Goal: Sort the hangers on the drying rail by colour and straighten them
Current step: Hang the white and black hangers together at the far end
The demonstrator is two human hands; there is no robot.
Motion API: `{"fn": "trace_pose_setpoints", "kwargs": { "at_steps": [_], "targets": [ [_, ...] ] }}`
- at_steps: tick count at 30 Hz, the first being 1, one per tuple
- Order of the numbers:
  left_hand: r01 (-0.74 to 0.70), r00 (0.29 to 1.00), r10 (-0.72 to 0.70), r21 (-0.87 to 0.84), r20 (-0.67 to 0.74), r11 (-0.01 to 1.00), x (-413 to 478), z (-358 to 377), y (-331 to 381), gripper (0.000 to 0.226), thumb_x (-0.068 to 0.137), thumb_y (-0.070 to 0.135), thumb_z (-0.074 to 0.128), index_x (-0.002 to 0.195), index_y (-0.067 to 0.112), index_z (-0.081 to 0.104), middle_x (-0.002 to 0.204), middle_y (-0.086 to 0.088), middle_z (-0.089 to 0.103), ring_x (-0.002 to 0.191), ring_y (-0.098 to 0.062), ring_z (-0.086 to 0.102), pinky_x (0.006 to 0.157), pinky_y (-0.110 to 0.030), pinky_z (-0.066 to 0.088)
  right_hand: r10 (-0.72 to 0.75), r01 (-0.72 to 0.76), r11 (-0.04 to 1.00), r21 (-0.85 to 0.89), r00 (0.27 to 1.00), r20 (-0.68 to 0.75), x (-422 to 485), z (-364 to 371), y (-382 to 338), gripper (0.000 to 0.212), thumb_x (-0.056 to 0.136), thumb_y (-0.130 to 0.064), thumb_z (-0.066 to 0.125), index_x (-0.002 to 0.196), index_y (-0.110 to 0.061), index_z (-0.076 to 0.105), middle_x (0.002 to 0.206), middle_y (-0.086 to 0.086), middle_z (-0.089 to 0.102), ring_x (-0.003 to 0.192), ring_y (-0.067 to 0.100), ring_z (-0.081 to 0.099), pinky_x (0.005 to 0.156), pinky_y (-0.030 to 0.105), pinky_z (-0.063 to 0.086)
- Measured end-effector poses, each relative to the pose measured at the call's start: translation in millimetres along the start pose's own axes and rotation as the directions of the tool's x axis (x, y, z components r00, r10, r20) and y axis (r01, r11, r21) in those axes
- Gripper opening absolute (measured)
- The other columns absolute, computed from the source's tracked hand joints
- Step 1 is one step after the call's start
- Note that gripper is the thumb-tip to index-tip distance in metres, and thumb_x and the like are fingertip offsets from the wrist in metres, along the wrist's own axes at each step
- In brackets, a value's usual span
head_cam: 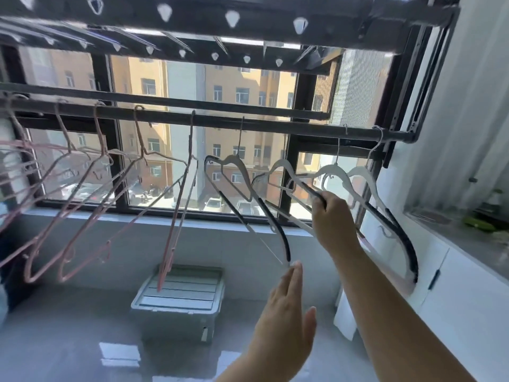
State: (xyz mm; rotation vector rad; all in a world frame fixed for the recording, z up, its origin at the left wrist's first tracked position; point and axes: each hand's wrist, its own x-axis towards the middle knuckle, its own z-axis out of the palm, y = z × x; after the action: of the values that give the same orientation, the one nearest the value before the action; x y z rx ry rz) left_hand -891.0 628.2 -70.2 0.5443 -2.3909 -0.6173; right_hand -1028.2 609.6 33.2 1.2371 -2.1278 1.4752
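A dark drying rail (214,123) runs across the window. Several pink hangers (82,194) hang on its left half, one of them (176,216) turned edge-on near the middle. Several white hangers with black grips (338,172) hang on the right half, tilted and overlapping. My right hand (334,219) is shut on the black-gripped arm of one white hanger (308,188). My left hand (286,321) is open and flat, its fingertips just under the lower tip of another white hanger (278,232).
A grey lidded storage box (179,296) sits on the tiled floor below the rail. White cabinets (440,293) with a counter run along the right. An upper perforated rack bar (220,26) hangs overhead. The window sill (137,216) is behind the hangers.
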Motion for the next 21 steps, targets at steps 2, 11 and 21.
{"fn": "trace_pose_setpoints", "kwargs": {
  "at_steps": [2,11,21],
  "targets": [
    [0.058,0.996,-0.058,0.011,0.061,0.998,-1,0,-7,0.069,0.092,0.039,0.026,0.141,0.016,-0.017,0.143,0.016,-0.019,0.123,0.006,-0.02,0.096,-0.014,-0.025,0.035,-0.036,0.999,0.016,0.998,0.06,-8,8,11,0.023,0.093,-0.009,0.04,0.084,-0.001,0.06,0.063,0.003,0.051,0.057,0.021,0.048,0.051,0.027,0.034],
    [0.223,0.974,-0.223,0.021,0.028,0.975,-7,22,-62,0.07,0.095,0.029,0.038,0.142,0.012,-0.01,0.154,-0.001,-0.007,0.14,-0.014,-0.008,0.109,-0.02,-0.007,0.343,-0.425,0.876,0.228,0.881,0.327,-95,-11,97,0.027,0.087,-0.022,0.06,0.073,-0.001,0.07,0.043,-0.007,0.033,0.039,0.006,0.029,0.04,0.016,0.024],
    [0.583,0.804,-0.594,0.23,-0.026,0.779,-28,-25,-179,0.041,0.089,0.053,0.036,0.098,0.021,0.06,0.099,-0.003,0.059,0.111,-0.028,0.046,0.101,-0.046,0.018,0.418,-0.616,0.712,0.338,0.758,0.501,-136,-58,150,0.072,0.037,-0.068,0.078,0.075,-0.007,0.074,0.046,-0.003,0.021,0.041,0.01,0.016,0.037,0.016,0.016]
  ]
}}
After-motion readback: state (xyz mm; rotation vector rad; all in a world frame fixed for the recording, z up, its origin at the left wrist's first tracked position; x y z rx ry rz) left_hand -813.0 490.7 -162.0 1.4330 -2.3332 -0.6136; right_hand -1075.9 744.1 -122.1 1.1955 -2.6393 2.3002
